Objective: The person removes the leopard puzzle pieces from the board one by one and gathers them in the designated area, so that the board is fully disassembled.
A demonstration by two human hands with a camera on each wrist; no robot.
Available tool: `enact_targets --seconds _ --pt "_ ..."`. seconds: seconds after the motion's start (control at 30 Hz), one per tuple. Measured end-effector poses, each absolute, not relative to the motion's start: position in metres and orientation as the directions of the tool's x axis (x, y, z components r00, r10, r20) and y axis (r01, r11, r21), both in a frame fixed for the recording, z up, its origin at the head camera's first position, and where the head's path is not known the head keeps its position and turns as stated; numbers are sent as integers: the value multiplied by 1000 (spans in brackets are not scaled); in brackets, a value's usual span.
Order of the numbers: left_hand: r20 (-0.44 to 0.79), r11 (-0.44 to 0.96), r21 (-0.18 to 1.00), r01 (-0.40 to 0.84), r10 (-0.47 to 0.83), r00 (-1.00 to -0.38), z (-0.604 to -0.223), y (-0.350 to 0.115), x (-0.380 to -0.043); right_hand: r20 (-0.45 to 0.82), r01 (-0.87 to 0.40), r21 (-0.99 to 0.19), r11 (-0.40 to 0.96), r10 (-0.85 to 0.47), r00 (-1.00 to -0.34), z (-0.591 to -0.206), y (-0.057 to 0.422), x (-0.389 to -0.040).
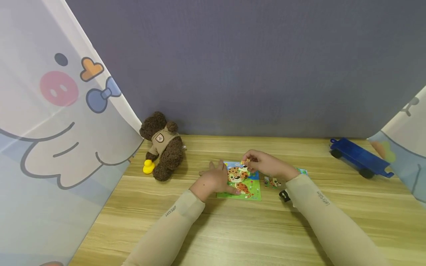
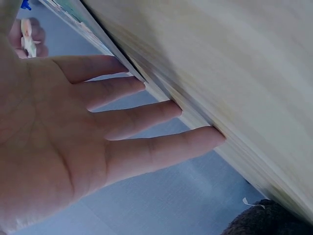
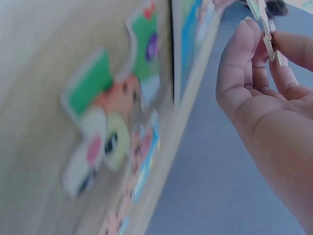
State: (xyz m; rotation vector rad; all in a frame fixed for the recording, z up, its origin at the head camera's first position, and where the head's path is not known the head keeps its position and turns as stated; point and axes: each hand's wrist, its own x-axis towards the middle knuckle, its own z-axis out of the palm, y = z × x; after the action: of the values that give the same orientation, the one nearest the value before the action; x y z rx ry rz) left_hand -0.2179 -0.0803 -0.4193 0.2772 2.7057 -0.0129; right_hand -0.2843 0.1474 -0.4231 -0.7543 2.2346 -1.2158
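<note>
A jigsaw puzzle (image 1: 253,194) with a spotted leopard cub on green grass lies on the wooden table. My left hand (image 1: 215,180) rests at its left side, thumb over the lower part. In the left wrist view, the four fingers of that hand (image 2: 88,122) are straight and spread, with fingertips at the table surface. Above the puzzle's upper right part, my right hand (image 1: 264,163) pinches a small puzzle piece (image 1: 245,162). The right wrist view shows this piece (image 3: 267,34) edge-on between thumb and fingers.
Loose puzzle pieces (image 1: 273,182) lie right of the puzzle, another piece (image 1: 302,171) partly behind the right forearm. A brown teddy bear (image 1: 166,147) and yellow duck (image 1: 148,167) are at the left. A blue toy wagon (image 1: 361,157) stands at the far right, before a grey panel (image 1: 239,74).
</note>
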Motion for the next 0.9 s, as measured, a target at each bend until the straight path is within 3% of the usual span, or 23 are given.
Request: enact_targets --seconds 0.37,0.9 --pt "-407 981 39 192 191 -893 -420 -81 -217 -108 -230 -854 467 -592 -799 -412 194 -281" --pt "-407 981 60 187 195 -892 -419 -81 -216 -143 -228 -829 510 -588 -796 -407 256 -269"
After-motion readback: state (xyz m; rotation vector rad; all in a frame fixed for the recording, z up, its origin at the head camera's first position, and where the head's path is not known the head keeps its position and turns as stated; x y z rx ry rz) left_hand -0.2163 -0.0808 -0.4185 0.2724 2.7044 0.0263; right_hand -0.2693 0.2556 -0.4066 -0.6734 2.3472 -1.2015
